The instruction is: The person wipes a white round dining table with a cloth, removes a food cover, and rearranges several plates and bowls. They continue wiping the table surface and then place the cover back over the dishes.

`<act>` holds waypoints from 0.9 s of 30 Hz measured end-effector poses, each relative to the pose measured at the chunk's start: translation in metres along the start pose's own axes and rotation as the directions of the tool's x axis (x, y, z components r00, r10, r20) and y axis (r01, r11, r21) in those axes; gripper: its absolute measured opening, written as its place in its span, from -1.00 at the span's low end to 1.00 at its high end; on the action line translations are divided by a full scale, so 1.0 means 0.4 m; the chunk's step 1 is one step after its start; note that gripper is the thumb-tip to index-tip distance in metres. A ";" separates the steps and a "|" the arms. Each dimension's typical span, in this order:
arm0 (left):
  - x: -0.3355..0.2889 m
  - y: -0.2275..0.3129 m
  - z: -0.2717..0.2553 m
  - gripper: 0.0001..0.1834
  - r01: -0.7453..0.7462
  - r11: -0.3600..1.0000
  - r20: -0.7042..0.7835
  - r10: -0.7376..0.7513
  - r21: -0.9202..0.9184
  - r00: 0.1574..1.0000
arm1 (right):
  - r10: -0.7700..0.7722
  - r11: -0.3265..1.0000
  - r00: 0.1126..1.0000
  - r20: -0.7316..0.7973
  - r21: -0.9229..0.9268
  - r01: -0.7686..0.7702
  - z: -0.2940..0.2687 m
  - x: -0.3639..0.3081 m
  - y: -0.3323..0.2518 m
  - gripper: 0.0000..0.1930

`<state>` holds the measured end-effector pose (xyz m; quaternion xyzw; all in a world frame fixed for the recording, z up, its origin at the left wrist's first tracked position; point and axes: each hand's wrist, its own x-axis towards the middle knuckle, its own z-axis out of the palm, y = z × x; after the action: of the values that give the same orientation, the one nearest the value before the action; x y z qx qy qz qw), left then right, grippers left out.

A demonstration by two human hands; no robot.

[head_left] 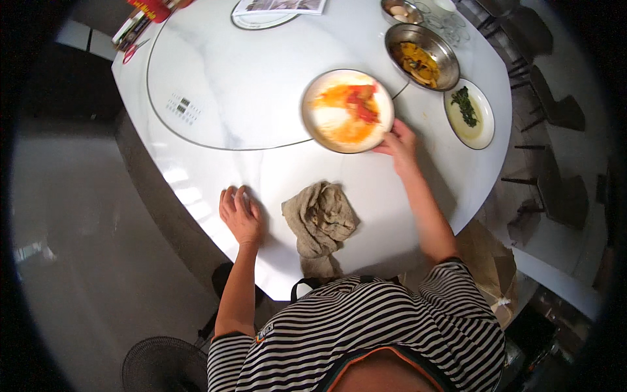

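Your right hand (398,145) pinches the sauce-smeared plate (322,120) by its rim, well in from the near edge of the table (392,196); left hand (242,214), loosely curled, empty, by the near-left edge.

The person's right hand (400,146) grips a sauce-smeared plate (328,117) at its four-o'clock rim; the left hand (242,215) rests on the table (385,215), nine o'clock from a cloth (320,219); a metal bowl (449,62) stands at the plate's two o'clock.
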<state>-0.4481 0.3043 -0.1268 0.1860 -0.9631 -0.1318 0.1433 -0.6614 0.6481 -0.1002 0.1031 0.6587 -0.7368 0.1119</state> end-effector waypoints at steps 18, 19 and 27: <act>0.002 0.002 0.004 -0.53 -0.023 1.000 -0.025 0.022 -0.007 0.999 | 0.016 0.943 0.981 -0.192 0.331 0.049 0.001 0.253 -0.012 -0.33; 0.001 0.000 0.002 -0.52 -0.020 1.000 -0.026 0.020 -0.002 0.999 | 0.019 0.932 0.965 -0.262 0.353 0.078 -0.044 0.274 -0.024 -0.35; 0.003 -0.004 0.008 -0.52 -0.023 1.000 -0.021 0.023 -0.001 1.000 | 0.185 0.817 0.977 -0.109 0.569 -0.091 -0.181 0.395 -0.074 -0.42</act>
<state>-0.4497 0.3029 -0.1298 0.1761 -0.9635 -0.1288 0.1551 -0.8205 0.7186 -0.1274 0.2374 0.4111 -0.8768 0.0771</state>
